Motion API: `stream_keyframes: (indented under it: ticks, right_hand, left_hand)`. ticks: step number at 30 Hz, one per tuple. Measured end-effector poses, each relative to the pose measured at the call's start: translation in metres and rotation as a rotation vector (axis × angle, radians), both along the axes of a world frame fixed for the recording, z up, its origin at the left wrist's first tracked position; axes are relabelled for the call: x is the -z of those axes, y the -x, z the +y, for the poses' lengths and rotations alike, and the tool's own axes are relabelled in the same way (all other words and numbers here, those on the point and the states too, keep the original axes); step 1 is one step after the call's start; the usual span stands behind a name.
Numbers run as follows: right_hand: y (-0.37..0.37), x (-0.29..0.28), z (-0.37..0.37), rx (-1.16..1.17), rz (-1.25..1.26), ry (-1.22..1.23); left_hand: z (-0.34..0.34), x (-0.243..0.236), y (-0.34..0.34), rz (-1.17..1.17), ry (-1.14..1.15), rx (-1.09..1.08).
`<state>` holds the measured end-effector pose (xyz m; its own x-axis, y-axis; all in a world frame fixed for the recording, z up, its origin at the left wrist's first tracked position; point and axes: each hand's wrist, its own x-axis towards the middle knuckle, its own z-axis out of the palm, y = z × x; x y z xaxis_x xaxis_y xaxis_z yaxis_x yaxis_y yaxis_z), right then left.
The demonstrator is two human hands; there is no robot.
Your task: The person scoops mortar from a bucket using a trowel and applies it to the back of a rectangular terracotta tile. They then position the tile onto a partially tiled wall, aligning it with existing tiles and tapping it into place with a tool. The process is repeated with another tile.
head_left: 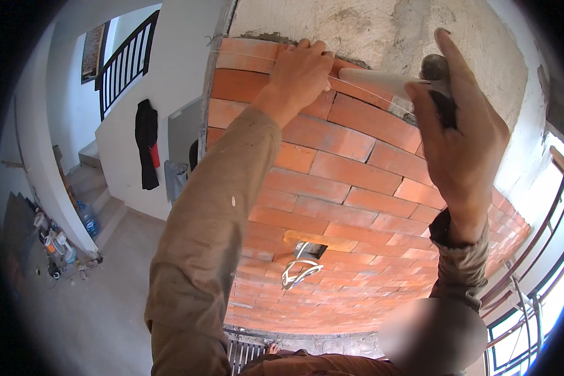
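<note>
My left hand (301, 74) reaches up to the top course of a red brick wall (332, 166). Its fingers curl over the upper edge of a brick (336, 65), mostly hidden beneath them. A thin white string (373, 94) stretches along the top course, passing by this hand. To the right, my right hand (467, 122) is closed around the dark handle of a trowel (371, 80), with one finger stretched upward. The trowel's pale blade points left along the top bricks, close to my left hand.
Rough plaster (370, 28) rises behind the top course. White cables (301, 274) stick out of a box opening in the bricks. Metal scaffold bars (529, 294) stand at right. Bottles and tools (56, 244) lie on the floor at left, near stairs. A blurred patch hides part of the lower right.
</note>
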<state>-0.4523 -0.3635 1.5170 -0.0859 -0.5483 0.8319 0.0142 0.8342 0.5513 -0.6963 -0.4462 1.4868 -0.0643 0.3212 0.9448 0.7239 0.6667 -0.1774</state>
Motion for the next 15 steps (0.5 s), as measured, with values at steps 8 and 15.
stream_keyframes:
  ticks: [8,15]
  right_hand:
    - [-0.002,0.004,0.000,0.028,-0.033,-0.010]
    - [-0.004,0.004,-0.002,-0.030,-0.024,0.024]
  left_hand:
    - [-0.002,0.001,-0.001,-0.019,0.011,-0.001]
    - [-0.009,0.008,0.010,-0.027,-0.047,-0.003]
